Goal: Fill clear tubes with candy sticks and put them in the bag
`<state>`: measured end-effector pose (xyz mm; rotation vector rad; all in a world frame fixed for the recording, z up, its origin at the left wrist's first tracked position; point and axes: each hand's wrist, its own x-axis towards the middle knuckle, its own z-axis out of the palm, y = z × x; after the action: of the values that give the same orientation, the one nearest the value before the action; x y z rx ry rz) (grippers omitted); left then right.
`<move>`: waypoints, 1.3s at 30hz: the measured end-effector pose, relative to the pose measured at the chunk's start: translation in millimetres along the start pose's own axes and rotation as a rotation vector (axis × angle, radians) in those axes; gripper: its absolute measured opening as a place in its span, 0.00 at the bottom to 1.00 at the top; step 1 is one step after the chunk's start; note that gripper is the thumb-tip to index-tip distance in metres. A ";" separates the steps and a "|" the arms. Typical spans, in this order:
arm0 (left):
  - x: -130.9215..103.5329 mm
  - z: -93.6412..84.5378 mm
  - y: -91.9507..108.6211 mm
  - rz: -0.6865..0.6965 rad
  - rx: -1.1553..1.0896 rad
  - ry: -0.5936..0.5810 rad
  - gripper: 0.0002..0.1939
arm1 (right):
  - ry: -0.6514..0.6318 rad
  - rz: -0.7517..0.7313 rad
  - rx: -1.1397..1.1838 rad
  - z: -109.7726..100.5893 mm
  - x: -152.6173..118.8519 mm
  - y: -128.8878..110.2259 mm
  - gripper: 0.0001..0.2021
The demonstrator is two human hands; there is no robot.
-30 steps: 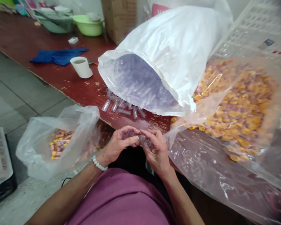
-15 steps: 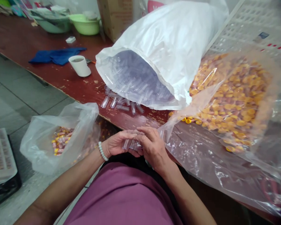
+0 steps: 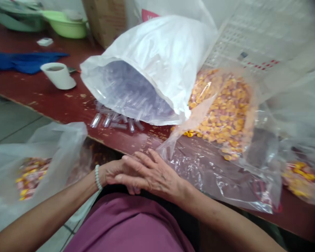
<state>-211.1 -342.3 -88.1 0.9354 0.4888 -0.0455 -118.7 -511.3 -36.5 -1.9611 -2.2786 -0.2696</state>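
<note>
My left hand (image 3: 112, 172), with a pale bead bracelet at the wrist, is at the table's front edge, just above my lap. It is curled under my right hand (image 3: 153, 175), which covers its palm and most of its fingers. Clear plastic tubes lay in the left palm a moment earlier; they are hidden now. My right hand lies over the left with its fingers stretched and apart. Loose clear tubes (image 3: 118, 125) lie on the table before the white sack (image 3: 157, 42), whose open mouth shows many more. To the right, a clear bag holds orange-yellow caps (image 3: 225, 112).
Below the table at left, a translucent bag (image 3: 63, 140) holds yellow-and-red pieces. A white cup (image 3: 59, 77) of dark liquid stands near a blue cloth (image 3: 28, 62). Behind are a green basin (image 3: 68, 28), a cardboard box (image 3: 107, 21) and a white perforated crate (image 3: 257, 38).
My right hand has spread over my left, covering the tubes that showed in it. The view has swung right, bringing in another bag of yellow pieces at the right edge.
</note>
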 end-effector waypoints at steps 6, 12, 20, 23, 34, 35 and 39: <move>3.4 28.2 -11.5 -0.231 0.037 -0.280 0.18 | -0.022 0.065 -0.051 -12.6 -14.9 7.2 0.23; 11.7 56.7 -26.4 -0.241 -0.069 -0.218 0.13 | -0.036 0.284 -0.008 -11.7 -35.9 15.5 0.22; 18.8 61.6 -23.9 -0.294 -0.264 -0.268 0.18 | 0.091 0.275 -0.025 7.3 -56.6 25.3 0.22; 17.2 62.4 -23.7 -0.233 -0.219 -0.276 0.17 | 0.042 0.402 -0.061 9.3 -58.9 25.2 0.22; 15.5 74.5 -30.1 0.091 0.168 -0.133 0.20 | -0.110 0.634 -0.027 -1.2 -52.4 -1.2 0.32; 15.5 76.5 -29.4 0.095 0.180 -0.150 0.21 | -0.100 0.638 -0.008 0.4 -51.9 -3.1 0.34; 16.8 79.4 -26.7 0.152 0.255 -0.194 0.24 | -0.062 0.654 0.027 9.3 -52.1 -5.1 0.39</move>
<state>-172.3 -417.5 -76.3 1.2026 0.2339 -0.0609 -115.6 -560.4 -56.8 -2.5764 -1.5264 -0.1046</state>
